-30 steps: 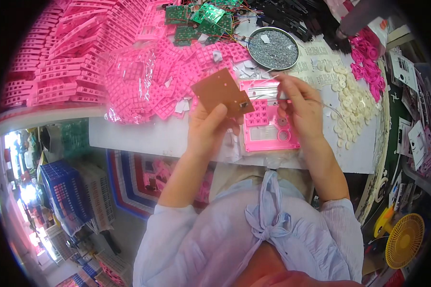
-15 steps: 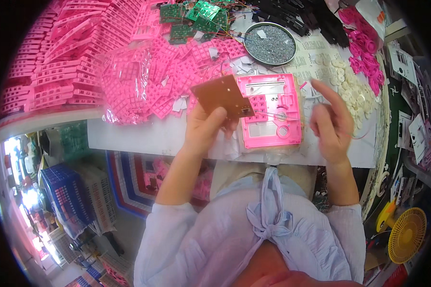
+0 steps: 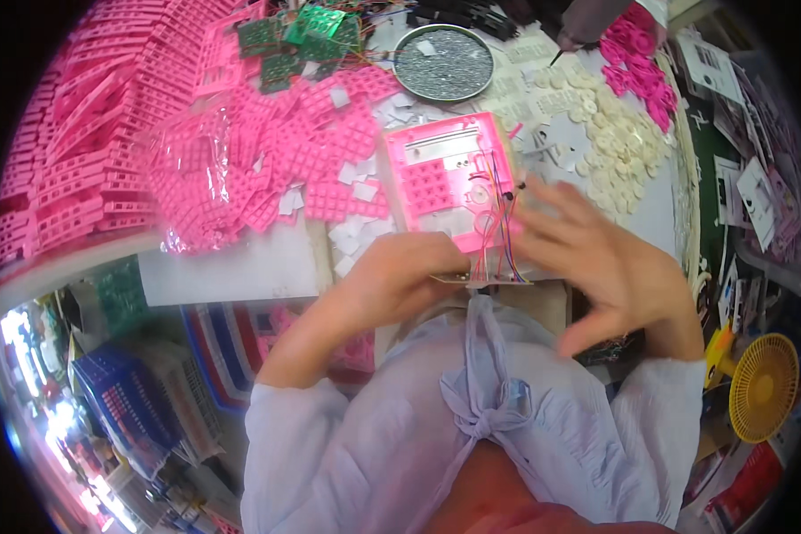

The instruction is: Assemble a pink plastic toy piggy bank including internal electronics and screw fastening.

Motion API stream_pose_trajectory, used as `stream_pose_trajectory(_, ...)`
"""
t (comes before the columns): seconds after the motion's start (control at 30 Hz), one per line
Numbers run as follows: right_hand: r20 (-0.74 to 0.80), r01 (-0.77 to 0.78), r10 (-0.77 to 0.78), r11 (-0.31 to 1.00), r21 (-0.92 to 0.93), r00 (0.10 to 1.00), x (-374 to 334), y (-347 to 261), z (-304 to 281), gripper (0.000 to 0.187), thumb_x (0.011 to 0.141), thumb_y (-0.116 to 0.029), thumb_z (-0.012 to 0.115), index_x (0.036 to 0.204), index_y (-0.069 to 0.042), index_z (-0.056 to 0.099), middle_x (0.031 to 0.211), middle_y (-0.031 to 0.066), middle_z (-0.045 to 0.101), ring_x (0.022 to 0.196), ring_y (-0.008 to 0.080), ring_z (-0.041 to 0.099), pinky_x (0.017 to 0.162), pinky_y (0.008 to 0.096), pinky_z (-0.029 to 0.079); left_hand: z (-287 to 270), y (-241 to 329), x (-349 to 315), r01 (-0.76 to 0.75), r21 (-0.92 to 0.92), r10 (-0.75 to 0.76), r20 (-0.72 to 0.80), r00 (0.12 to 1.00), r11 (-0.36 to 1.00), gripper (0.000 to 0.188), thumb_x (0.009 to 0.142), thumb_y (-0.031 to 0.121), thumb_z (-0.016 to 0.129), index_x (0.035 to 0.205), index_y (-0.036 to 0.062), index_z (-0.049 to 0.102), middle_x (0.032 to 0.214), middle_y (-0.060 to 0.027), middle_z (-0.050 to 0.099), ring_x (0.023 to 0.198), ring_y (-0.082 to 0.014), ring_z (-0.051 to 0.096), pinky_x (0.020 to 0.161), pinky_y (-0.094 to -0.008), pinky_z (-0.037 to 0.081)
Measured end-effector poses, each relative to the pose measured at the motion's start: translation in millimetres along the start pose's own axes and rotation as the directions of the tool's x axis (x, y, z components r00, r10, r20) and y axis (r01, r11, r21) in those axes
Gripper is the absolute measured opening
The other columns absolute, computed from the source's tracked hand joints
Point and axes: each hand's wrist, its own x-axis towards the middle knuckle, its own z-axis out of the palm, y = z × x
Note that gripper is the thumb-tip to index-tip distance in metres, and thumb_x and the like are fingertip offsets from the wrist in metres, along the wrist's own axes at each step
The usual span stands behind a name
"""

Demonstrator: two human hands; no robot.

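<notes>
The left hand (image 3: 400, 280) grips a thin board's (image 3: 476, 279) edge below a pink casing (image 3: 449, 182). The right hand (image 3: 610, 262) hovers open-fingered, empty, beside coloured wires (image 3: 500, 227).

Assembly workshop: heaped pink casings (image 3: 107, 151)

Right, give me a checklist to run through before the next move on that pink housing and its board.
1. Pink housing lies flat on the table, inner side up: ok.
2. Left hand holds the circuit board at the housing's near edge: ok, though the board shows only edge-on.
3. Coloured wires run from the board over the housing, not snagged: cannot tell.
4. Right hand is free, fingers spread beside the wires: ok.
5. Round tray of small parts is uncovered beyond the housing: ok.
</notes>
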Motion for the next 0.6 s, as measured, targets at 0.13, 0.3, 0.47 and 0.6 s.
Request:
stream_pose_trajectory(0.13, -0.057, 0.128, -0.127, 0.992, 0.013, 0.99, 46, 1, 12, 0.084, 0.088, -0.058, 0.063, 0.149, -0.005, 0.042, 0.155, 0.0221, 0.035, 0.141, 0.0406, 0.037, 0.113, 0.0566, 0.027, 5, 8, -6, 0.099, -0.081, -0.092, 0.082, 0.992, 0.992, 0.019, 0.088, 0.009, 0.067, 0.106, 0.0059, 0.067, 0.09, -0.0119, 0.067, 0.081, -0.0302, 0.066, 0.072, -0.038, 0.052)
stream_pose_trajectory(0.3, -0.168, 0.085, 0.019, 0.805, 0.587, 0.986, 63, 15, 41, 0.049, 0.091, -0.021, 0.07, 0.136, -0.006, 0.059, 0.123, 0.017, 0.067, 0.11, 0.0287, 0.067, 0.095, 0.0358, 0.051, 27, 7, -32, 0.4, -0.482, -0.439, 0.034, 0.898, 0.78, 0.019, 0.1, 0.005, 0.054, 0.117, 0.0005, 0.063, 0.086, -0.0071, 0.068, 0.073, -0.013, 0.065, 0.06, -0.0274, 0.051)
stream_pose_trajectory(0.47, -0.288, 0.033, 0.171, 0.809, 0.587, 0.942, 85, 33, 61, 0.035, 0.089, -0.01, 0.07, 0.123, -0.003, 0.068, 0.107, 0.0105, 0.074, 0.092, 0.0167, 0.07, 0.081, 0.03, 0.056, 39, 1, -45, 0.428, -0.846, -0.593, 0.175, 0.786, 0.318, 0.043, 0.102, 0.009, 0.052, 0.142, 0.0026, 0.037, 0.111, -0.0101, 0.062, 0.078, -0.014, 0.063, 0.065, -0.0271, 0.055)
stream_pose_trajectory(0.6, -0.119, -0.117, 0.358, 0.574, 0.811, 0.926, 101, 67, 52, 0.031, 0.09, -0.011, 0.071, 0.12, -0.001, 0.068, 0.097, 0.0084, 0.073, 0.086, 0.0098, 0.067, 0.074, 0.0249, 0.056, 50, 2, -62, 0.342, -0.918, -0.556, 0.181, 0.811, 0.2, 0.051, 0.101, 0.007, 0.052, 0.147, 0.002, 0.031, 0.131, -0.0127, 0.053, 0.099, -0.0185, 0.062, 0.083, -0.0326, 0.055)
